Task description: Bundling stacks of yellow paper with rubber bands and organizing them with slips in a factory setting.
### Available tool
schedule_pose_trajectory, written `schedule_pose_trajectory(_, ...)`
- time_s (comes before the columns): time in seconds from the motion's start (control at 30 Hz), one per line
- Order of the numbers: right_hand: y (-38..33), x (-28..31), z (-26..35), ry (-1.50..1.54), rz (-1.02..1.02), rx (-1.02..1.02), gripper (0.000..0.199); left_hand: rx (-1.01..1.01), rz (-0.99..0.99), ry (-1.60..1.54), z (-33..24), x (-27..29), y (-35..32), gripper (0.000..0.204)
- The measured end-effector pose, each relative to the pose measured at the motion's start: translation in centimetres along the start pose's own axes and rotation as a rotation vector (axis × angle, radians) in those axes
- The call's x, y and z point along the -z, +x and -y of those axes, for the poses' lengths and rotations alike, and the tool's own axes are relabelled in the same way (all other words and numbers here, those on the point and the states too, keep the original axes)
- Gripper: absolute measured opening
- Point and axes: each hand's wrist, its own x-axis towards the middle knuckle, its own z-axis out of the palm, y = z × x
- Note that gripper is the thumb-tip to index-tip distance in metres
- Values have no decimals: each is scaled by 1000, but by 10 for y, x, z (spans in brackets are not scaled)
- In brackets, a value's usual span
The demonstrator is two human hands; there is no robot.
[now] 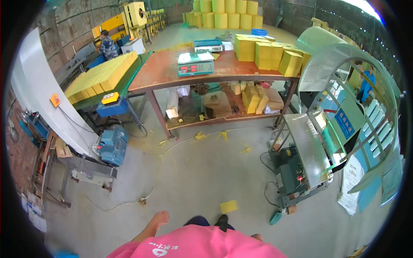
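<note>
My left hand hangs low beside the pink shirt, its fingers loosely apart, holding and touching nothing that I can see. Of my right hand, only a sliver shows past the shirt's right edge; its fingers are hidden. A flat yellow sheet lies on the floor just ahead of my feet. Farther off stands a red-brown table carrying a digital scale and several yellow stacked blocks at its right end.
On the left, a green conveyor bears yellow bundles, with a blue motor below. On the right stands a machine with a metal table and foot pedal. A cable crosses the floor. Two people work farther away.
</note>
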Motion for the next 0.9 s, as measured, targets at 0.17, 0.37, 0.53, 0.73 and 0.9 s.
schedule_pose_trajectory(0.17, 71, 152, -19, 210, 141, -148, 21, 39, 103, -28, -63, -36, 44, 36)
schedule_pose_trajectory(0.37, 213, 264, 18, 1144, -36, -679, 23, -17, 257, -47, -169, -7, 186, 40)
schedule_pose_trajectory(0.53, 350, 270, 41, -218, -110, 210, 19, -381, 64, 359, -422, -29, 327, 35)
schedule_pose_trajectory(0.73, 439, 435, 149, 792, -148, -98, 24, -778, 165, -12, -748, -99, 230, 27)
schedule_pose_trajectory(0.9, 492, 610, 210, 1291, -79, -37, 26, -973, 116, 30, -907, -142, 250, 25)
